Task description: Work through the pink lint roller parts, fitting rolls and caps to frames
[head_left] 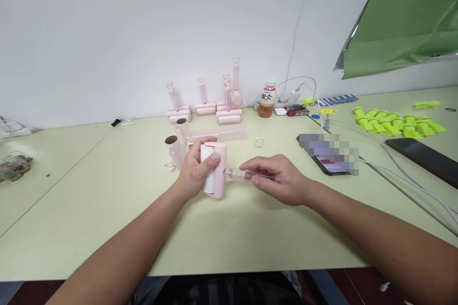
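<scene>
**Handle meets roller**

My left hand (196,170) was wrapped around the pink roller (213,169), standing on end mid-table. My right hand (277,178) pinched the clear handle (239,174), its tip touching the roller's side. I judged it best to keep the handle level and the roller steady. Spare tubes (178,142) stood just behind; finished rollers (214,109) lined the far edge, a bottle (267,99) beside them.

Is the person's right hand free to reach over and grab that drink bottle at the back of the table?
Probably not right now: the right hand is gripping a clear handle joined to the pink roller the left hand holds. The bottle stands unblocked, far back.
</scene>
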Demonstrator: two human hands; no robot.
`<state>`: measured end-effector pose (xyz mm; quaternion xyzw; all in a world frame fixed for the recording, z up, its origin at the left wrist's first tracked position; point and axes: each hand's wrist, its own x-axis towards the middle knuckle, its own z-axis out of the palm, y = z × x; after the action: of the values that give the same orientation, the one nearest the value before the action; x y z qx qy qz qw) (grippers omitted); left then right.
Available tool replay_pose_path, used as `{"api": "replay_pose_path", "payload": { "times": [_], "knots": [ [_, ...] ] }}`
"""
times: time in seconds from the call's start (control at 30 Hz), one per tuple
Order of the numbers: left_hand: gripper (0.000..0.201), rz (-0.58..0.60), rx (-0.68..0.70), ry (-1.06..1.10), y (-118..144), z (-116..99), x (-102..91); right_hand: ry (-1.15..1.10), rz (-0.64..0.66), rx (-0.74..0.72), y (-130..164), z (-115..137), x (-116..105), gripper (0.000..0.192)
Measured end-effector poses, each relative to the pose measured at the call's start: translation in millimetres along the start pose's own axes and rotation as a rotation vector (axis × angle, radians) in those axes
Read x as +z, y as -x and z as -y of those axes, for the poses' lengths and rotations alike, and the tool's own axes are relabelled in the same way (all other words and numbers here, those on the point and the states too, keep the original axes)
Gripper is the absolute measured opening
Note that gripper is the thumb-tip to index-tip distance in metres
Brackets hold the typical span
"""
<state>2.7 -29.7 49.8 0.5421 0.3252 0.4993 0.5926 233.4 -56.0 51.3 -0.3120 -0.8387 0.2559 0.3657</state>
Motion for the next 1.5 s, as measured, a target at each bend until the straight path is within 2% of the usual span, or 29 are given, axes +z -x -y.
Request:
{"api": "replay_pose_path", "payload": {
  "times": [0.13, 0.23, 0.4, 0.6, 0.73, 0.8, 0.87, 0.9, 0.97, 1.03, 1.13, 1.27, 1.33, 1.37, 1.47, 1.5],
  "knots": [
    [0.047, -0.007, 0.021, -0.087, 0.0, 0.9, -0.9, -0.042, -0.005, 0.124, -1.8, 2.4, 1.1, 0.02],
    [0.046, -0.02, 0.033, -0.153, 0.9, -0.1, 0.1, -0.044, -0.013, 0.159, -1.2, 2.8, 2.5, 0.02],
    [0.044, -0.035, 0.067, -0.278, 3.0, -2.4, 2.9, 0.032, -0.039, 0.119, -0.5, 3.0, 4.2, 0.02],
    [0.042, -0.026, 0.088, -0.354, 5.4, 0.1, 6.2, 0.111, -0.067, -0.012, 0.8, 6.6, 13.0, 0.021],
    [0.043, -0.043, 0.086, -0.326, 5.5, -2.5, 8.6, 0.051, -0.035, 0.023, -1.1, 5.1, 15.0, 0.02],
    [0.044, -0.102, 0.074, -0.264, 4.1, -5.7, 9.9, -0.045, -0.042, 0.066, -5.5, -3.4, 8.7, 0.02],
    [0.046, -0.168, 0.029, -0.174, 1.6, -8.7, 10.5, -0.113, -0.14, 0.128, -11.5, -19.7, -2.6, 0.028],
    [0.047, -0.196, 0.004, -0.132, 0.0, -9.7, 10.4, -0.063, -0.216, 0.176, -14.5, -30.4, -8.9, 0.033],
    [0.047, -0.233, -0.033, -0.072, -3.3, -10.3, 9.2, 0.199, -0.329, 0.25, -19.6, -54.6, -20.1, 0.033],
    [0.047, -0.25, -0.048, -0.035, -6.0, -9.5, 7.4, 0.447, -0.227, 0.319, -22.9, -77.4, -26.5, 0.039],
    [0.045, -0.259, -0.044, -0.005, -8.1, -7.4, 5.3, 0.48, -0.101, 0.414, -24.1, -97.4, -27.3, 0.037],
    [0.044, -0.289, -0.016, 0.03, -8.7, -6.6, 4.8, 0.417, -0.114, 0.464, -22.8, -91.4, -27.5, 0.014],
    [0.043, -0.312, -0.015, 0.043, -9.1, -7.4, 4.9, 0.277, -0.138, 0.466, -21.9, -79.3, -29.5, 0.012],
    [0.043, -0.323, -0.017, 0.046, -9.3, -8.0, 5.0, 0.13, -0.154, 0.459, -21.4, -72.5, -30.2, 0.014],
    [0.044, -0.336, -0.024, 0.037, -9.3, -9.3, 5.1, -0.532, -0.234, 0.427, -19.6, -52.6, -29.1, 0.024],
    [0.043, -0.334, -0.027, 0.03, -9.1, -9.5, 5.0, -0.671, -0.251, 0.419, -19.1, -47.0, -27.7, 0.027]
  ]
}}
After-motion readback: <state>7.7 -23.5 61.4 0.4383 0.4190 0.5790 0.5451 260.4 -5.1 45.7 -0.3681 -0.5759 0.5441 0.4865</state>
